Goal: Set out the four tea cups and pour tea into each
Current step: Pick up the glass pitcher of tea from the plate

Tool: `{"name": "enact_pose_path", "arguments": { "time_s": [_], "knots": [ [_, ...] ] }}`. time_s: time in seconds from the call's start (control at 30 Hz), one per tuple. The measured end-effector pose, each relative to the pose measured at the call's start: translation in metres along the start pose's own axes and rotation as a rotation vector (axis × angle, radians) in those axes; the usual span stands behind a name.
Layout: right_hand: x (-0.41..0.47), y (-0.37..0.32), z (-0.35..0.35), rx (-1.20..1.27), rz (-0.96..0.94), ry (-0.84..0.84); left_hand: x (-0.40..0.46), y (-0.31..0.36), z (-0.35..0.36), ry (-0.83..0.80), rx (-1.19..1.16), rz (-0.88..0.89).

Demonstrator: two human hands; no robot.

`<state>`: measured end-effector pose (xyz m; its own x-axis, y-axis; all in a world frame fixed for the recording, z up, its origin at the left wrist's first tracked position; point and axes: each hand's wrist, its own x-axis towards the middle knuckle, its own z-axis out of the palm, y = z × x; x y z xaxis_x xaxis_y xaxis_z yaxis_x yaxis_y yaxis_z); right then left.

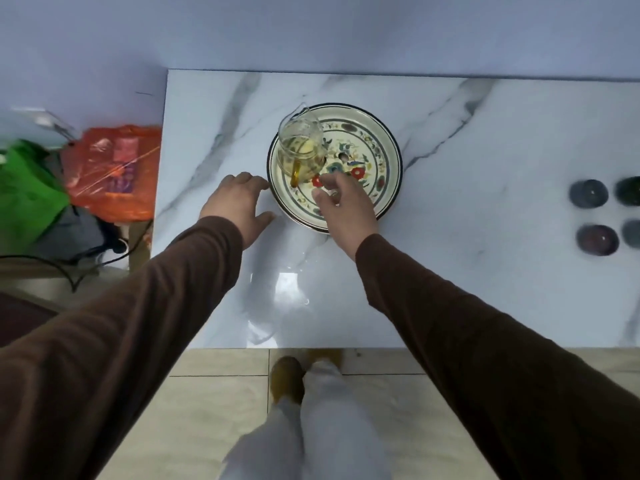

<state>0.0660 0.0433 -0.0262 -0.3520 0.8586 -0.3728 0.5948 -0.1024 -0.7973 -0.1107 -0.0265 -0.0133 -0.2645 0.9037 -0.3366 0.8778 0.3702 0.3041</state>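
Cups [589,193] well right of hands [341,199]

One view only: your head camera, wide-angle, looks steeply down and forward from standing height over the marble table [450,271]. The table's near edge crosses low in frame; floor tiles [194,403] show below it, wall beyond.

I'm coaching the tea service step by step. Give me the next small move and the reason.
Probably move the right hand to the cups at the table's right edge and bring one toward the plate. All four sit clustered there, apparently upside down, none set out. The pitcher holding tea stands on the plate, and both hands are empty, the left hand beside the plate.
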Motion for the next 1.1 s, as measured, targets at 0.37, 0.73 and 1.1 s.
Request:
{"name": "enact_pose_path", "arguments": {
  "time_s": [0.37, 0.73, 1.1],
  "knots": [
    [0.037, -0.015, 0.072, 0.306, 0.166, 0.179, 0.055, -0.015, 0.014, -0.028, 0.030, 0.208],
    [0.037, -0.021, 0.083, 0.681, 0.279, 0.299, 0.067, -0.023, 0.017, -0.060, 0.127, 0.310],
    [-0.061, 0.005, -0.018, 0.635, 0.246, 0.487, 0.038, 0.065, 0.007, -0.124, 0.117, 0.412]
  ]
}}
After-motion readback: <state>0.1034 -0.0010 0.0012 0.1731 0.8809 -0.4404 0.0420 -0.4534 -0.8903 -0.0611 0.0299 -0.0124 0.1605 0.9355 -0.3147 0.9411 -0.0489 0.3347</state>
